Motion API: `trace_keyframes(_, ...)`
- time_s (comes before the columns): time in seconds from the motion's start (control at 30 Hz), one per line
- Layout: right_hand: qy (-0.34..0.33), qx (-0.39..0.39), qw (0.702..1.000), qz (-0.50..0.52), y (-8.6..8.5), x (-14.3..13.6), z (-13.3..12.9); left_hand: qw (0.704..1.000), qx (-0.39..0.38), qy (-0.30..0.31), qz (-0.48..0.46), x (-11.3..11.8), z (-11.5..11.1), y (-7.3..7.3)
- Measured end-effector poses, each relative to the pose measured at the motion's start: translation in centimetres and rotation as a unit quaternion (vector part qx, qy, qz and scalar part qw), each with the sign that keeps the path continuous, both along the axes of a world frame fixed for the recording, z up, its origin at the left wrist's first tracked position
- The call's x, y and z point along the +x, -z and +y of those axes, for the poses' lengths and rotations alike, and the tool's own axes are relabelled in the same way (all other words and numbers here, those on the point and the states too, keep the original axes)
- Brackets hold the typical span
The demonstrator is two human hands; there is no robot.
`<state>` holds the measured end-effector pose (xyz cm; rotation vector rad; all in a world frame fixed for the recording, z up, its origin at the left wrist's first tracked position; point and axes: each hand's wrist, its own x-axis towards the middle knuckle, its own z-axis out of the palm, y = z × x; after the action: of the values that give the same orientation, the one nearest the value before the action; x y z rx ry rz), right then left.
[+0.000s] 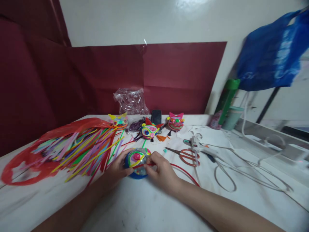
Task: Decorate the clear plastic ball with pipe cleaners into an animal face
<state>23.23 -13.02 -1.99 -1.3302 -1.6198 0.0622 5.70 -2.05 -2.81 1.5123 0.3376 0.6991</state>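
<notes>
In the middle of the table is a round craft head (138, 175) with a blue base, a clear upper part and a pink, yellow and green eye shape. My left hand (119, 167) wraps round its left side. A red pipe cleaner (185, 171) lies across the front of the head, and its tail curves away to the right over the table. With finger and thumb, my right hand (161, 169) pinches this pipe cleaner against the head's right side. Both hands partly cover the head.
Coloured pipe cleaners (82, 151) spill from a red plastic bag (14, 170) at left. Finished-looking animal heads (175, 121) stand behind. Scissors (187, 157) and a white glue gun (199, 146) with a looping cable (225, 185) lie right. A green can (227, 103) stands at the wall.
</notes>
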Motion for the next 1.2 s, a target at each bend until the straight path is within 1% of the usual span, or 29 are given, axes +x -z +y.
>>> trace_keyframes(0.07, 0.009, -0.007, 1.000, -0.004, -0.1, 0.0, 0.1, 1.000, 0.001, -0.006, 0.003, 0.1, 0.0, -0.2)
trace_keyframes(0.2, 0.013, -0.011, 1.000, 0.003, -0.2, 0.1, 0.0, 1.000, -0.023, -0.001, 0.014, 0.1, -0.4, -0.7)
trace_keyframes(0.27, 0.010, -0.010, 1.000, 0.007, -0.2, 0.1, 0.0, 0.999, -0.025, -0.012, 0.026, 0.1, -0.5, -0.9)
trace_keyframes(0.43, -0.002, -0.009, 1.000, 0.010, -0.3, 0.2, -0.1, 0.999, -0.035, -0.032, 0.027, 0.2, -0.4, -1.0)
trace_keyframes(0.67, 0.011, -0.009, 1.000, 0.003, -0.3, 0.1, 0.0, 0.999, -0.030, -0.039, 0.020, 0.3, -0.6, -1.3)
trace_keyframes(0.8, 0.007, -0.007, 1.000, -0.005, -0.1, 0.1, 0.0, 0.999, -0.021, -0.044, 0.013, 0.3, -0.7, -1.1)
trace_keyframes(1.07, 0.001, -0.006, 1.000, -0.008, 0.2, 0.2, -0.2, 1.000, -0.013, -0.013, -0.005, 0.0, -0.3, -0.3)
trace_keyframes(1.2, -0.011, -0.002, 1.000, 0.001, 0.2, 0.2, -0.3, 1.000, -0.008, -0.024, -0.002, -0.3, -0.3, -0.2)
